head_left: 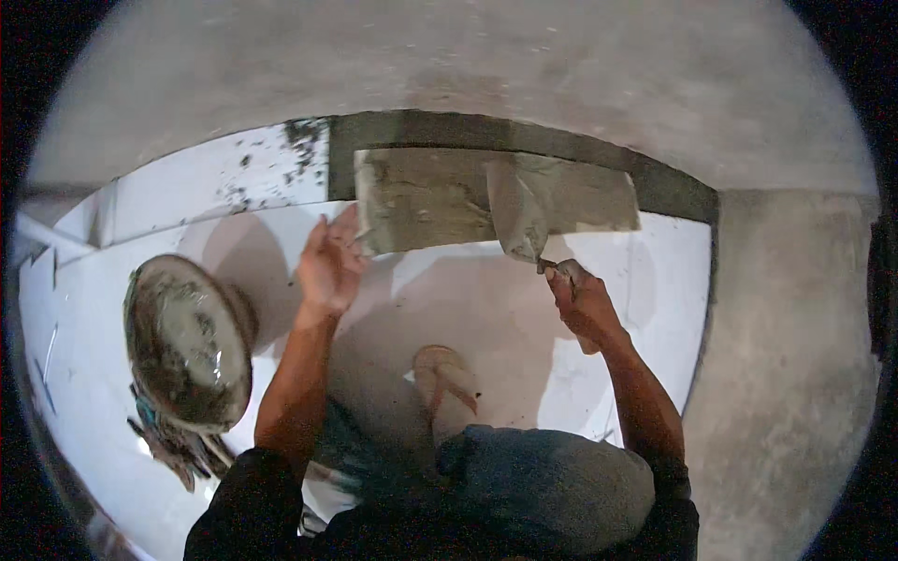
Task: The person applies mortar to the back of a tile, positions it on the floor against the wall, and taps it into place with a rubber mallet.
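Observation:
At the left end of a long tile strip (pixel 421 196), smeared with grey mortar, my left hand (pixel 329 266) has its fingers stretched out, their tips at the tile's edge; whether they bear its weight I cannot tell. My right hand (pixel 582 304) is closed on the handle of a trowel (pixel 516 210), whose mortar-coated blade lies against the tile's face. Behind the strip runs a dark mortar band (pixel 678 208), beside a white tile (pixel 168 173) speckled with dark bits.
A bowl of wet grey mortar (pixel 182 337) stands on the white tiled surface (pixel 75 346) at left, with dirty tools (pixel 178 449) below it. A bare grey wall (pixel 608 65) rises ahead. Grey concrete (pixel 767 355) borders the right side. My sandalled foot (pixel 440 374) shows between my arms.

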`<state>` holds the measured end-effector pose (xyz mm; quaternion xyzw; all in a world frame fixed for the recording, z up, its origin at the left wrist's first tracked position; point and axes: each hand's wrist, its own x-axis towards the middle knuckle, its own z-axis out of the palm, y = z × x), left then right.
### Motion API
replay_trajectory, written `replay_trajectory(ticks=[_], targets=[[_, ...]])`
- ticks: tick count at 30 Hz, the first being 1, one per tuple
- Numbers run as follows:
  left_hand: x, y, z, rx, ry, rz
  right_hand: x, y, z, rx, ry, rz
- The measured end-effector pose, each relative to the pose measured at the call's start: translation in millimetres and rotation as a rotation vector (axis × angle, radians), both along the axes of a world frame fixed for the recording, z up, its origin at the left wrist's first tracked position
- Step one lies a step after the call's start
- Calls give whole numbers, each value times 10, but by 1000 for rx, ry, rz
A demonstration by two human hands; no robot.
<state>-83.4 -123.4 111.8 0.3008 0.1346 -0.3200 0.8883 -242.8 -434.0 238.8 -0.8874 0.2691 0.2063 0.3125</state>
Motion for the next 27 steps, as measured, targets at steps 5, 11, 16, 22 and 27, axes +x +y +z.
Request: replay_trajectory(ticks=[5, 11, 16, 22, 27], targets=[[-4, -29, 40, -62, 14, -30, 479, 565, 188, 126, -24, 195], [-10, -45, 187, -93, 35, -16, 413, 808, 182, 73, -125, 460], [6, -66, 239, -121, 135, 27, 432, 691, 308, -79, -79, 636], [28, -37, 171, -184, 118, 0, 747, 541, 246, -190, -118, 672], [36, -71, 315, -157, 163, 40, 1081, 211, 260, -116, -232, 573]])
